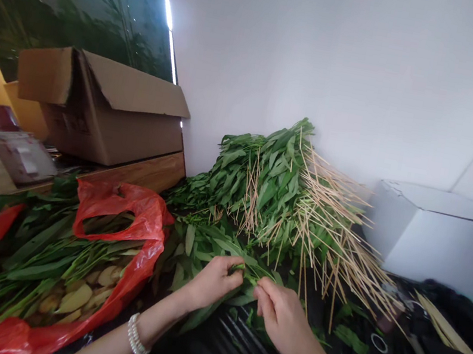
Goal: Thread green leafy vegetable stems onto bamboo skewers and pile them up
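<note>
My left hand (215, 282) is closed on a green leafy stem (250, 277), thumb and fingers pinching it. Just to the right, my right hand (279, 317) has its fingers pressed together on the same greens. Whether a stick is inside the grip is hidden. Loose leaves (211, 245) lie under and behind both hands on a black plastic sheet (232, 336). Beyond them rises a heap of leafy greens (273, 174) on thin wooden skewers (329, 192), their bare ends pointing mostly right and down.
A torn red plastic bag (152, 247) at the left holds long-leaved stems (40, 265) and pale slices (77, 298). An open cardboard box (130, 135) stands behind it. To the right are a white box (443, 242) and a small white ring (379, 343). A white wall (349, 69) closes the back.
</note>
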`<state>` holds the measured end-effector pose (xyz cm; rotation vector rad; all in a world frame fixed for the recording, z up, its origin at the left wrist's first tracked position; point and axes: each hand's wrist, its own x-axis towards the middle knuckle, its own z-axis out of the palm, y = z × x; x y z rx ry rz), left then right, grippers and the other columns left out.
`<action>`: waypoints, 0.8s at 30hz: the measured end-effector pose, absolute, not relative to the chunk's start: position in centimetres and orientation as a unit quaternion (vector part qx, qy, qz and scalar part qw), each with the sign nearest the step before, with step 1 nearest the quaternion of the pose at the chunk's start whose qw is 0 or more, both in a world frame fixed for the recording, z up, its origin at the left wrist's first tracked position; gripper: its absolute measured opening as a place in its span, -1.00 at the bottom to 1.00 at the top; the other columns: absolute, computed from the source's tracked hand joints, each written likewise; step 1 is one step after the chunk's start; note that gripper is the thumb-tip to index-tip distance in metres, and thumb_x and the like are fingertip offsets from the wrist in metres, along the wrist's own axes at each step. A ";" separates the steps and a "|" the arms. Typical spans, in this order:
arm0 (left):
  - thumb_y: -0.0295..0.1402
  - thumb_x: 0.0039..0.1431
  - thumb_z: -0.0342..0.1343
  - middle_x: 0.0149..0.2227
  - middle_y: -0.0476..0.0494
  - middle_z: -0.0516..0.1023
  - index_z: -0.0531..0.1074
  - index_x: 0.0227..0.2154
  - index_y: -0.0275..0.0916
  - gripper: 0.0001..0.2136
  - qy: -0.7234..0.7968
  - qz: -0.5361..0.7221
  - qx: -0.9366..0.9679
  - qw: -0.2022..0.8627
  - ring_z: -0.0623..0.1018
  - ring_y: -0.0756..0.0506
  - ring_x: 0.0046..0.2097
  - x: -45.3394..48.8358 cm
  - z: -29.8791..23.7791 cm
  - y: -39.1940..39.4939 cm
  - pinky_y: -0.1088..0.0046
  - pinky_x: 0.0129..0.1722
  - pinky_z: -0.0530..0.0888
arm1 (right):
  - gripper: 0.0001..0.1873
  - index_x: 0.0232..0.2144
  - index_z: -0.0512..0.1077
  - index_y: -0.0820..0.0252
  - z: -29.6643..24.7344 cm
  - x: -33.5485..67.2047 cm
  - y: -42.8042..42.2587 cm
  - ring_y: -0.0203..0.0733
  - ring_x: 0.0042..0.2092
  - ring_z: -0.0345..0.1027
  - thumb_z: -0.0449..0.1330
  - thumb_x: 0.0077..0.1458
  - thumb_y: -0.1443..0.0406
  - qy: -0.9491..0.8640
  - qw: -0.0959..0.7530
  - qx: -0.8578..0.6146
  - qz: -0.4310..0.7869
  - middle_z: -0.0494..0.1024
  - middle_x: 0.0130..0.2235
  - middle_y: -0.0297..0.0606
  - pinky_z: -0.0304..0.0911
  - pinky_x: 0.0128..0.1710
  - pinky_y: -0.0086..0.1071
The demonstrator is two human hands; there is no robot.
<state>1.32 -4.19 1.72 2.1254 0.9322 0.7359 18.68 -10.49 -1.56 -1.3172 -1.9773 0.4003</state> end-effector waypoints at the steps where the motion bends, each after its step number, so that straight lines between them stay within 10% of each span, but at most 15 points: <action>1: -0.45 0.00 -0.08 -0.56 0.08 0.19 0.27 -0.56 -0.26 -0.90 0.360 0.296 0.795 0.388 0.21 0.04 -0.46 1.7 1.5 -4.0 0.53 -0.44 0.17 | -0.70 -0.50 0.13 0.09 -1.5 18.8 -10.4 -0.26 -0.48 0.30 -0.16 0.30 0.27 -0.764 0.365 -0.509 0.153 0.37 -0.54 -0.39 0.07 -0.40 -0.41; 12: -0.15 0.10 0.02 -0.58 0.12 0.20 0.25 -0.50 -0.23 -0.75 0.443 0.455 0.608 0.477 0.09 0.10 -0.60 -2.9 4.7 0.2 0.61 -0.63 0.04 | -0.72 -0.49 0.13 0.09 -1.2 19.0 -11.0 -0.26 -0.46 0.27 -0.16 0.29 0.29 -0.760 0.364 -0.513 0.164 0.35 -0.53 -0.40 0.07 -0.39 -0.41; 24: -0.30 0.32 -0.07 -0.26 -0.10 0.49 0.42 -0.26 -0.23 -0.81 0.330 0.231 0.901 0.162 0.47 -0.07 -0.21 0.1 4.7 -4.9 0.46 -0.17 0.38 | -0.80 -0.45 0.21 0.11 -1.4 18.6 -11.4 -0.21 -0.41 0.29 -0.08 0.20 0.40 -0.785 0.301 -0.541 0.022 0.40 -0.48 -0.36 0.00 -0.38 -0.36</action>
